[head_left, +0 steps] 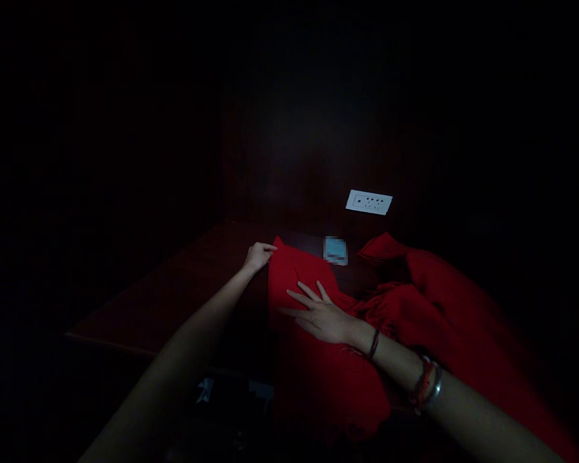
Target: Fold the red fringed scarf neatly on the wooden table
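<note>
A red cloth (pixel 318 360) with fringed edges lies across a dark wooden table (pixel 164 302) and hangs over its near edge. My left hand (pixel 259 256) reaches far out and pinches the cloth's far left corner. My right hand (pixel 321 313) lies flat on the cloth with its fingers spread, pressing it down. Bangles and a thread band sit on my right wrist. More of the red cloth (pixel 444 302) is bunched up to the right.
The room is very dark. A white socket plate (pixel 369 202) is on the wall behind the table. A small pale blue card or packet (pixel 335 251) lies on the table beyond the cloth. Small pale objects (pixel 260 390) show below the table's near edge.
</note>
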Demonstrator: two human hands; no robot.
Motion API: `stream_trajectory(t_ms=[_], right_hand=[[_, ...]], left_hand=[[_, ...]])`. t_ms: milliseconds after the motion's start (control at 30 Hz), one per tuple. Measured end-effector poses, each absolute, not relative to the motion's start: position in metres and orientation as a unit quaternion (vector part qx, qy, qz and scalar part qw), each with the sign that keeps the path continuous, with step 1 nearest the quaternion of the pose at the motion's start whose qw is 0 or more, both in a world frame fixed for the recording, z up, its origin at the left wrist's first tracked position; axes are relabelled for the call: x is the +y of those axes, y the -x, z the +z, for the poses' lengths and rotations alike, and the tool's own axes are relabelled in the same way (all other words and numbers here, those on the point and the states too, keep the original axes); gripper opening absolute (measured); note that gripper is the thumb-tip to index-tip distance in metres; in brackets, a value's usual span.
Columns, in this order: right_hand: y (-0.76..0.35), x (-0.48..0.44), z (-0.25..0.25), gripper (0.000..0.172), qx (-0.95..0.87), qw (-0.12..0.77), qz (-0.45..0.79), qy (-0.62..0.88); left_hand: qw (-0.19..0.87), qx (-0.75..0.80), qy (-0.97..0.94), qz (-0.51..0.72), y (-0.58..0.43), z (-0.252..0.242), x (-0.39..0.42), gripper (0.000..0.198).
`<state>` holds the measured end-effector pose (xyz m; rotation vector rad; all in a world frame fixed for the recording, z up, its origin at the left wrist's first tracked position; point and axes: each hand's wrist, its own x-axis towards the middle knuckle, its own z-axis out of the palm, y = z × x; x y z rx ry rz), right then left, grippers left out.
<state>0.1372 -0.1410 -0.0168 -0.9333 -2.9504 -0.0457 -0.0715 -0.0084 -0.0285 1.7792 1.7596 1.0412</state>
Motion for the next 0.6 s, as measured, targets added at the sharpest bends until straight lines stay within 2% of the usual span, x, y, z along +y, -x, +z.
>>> stream_trajectory(t_ms=[133, 400, 467, 533, 600], right_hand=[[-0.136, -0.151, -0.006, 0.038, -0.969, 0.004, 0.022, 0.244], [-0.135, -0.151, -0.002, 0.041, -0.963, 0.049, 0.061, 0.258], [-0.135, -0.134, 0.006, 0.041, -0.95, 0.111, 0.067, 0.283], [-0.133, -0.107, 0.019, 0.039, -0.925, 0.178, 0.065, 0.329], [-0.129, -0.073, 0.031, 0.038, -0.894, 0.196, 0.07, 0.397]], left_hand=[[0.181, 0.635, -0.636, 0.399, 0.068, -0.019, -0.009, 0.029], [0.276, 0.657, -0.608, 0.349, 0.073, -0.015, -0.017, 0.022], [0.333, 0.651, -0.588, 0.344, 0.08, -0.011, -0.024, 0.031], [0.427, 0.628, -0.565, 0.322, 0.088, -0.006, -0.031, 0.05], [0.505, 0.604, -0.547, 0.285, 0.095, 0.0, -0.037, 0.066]])
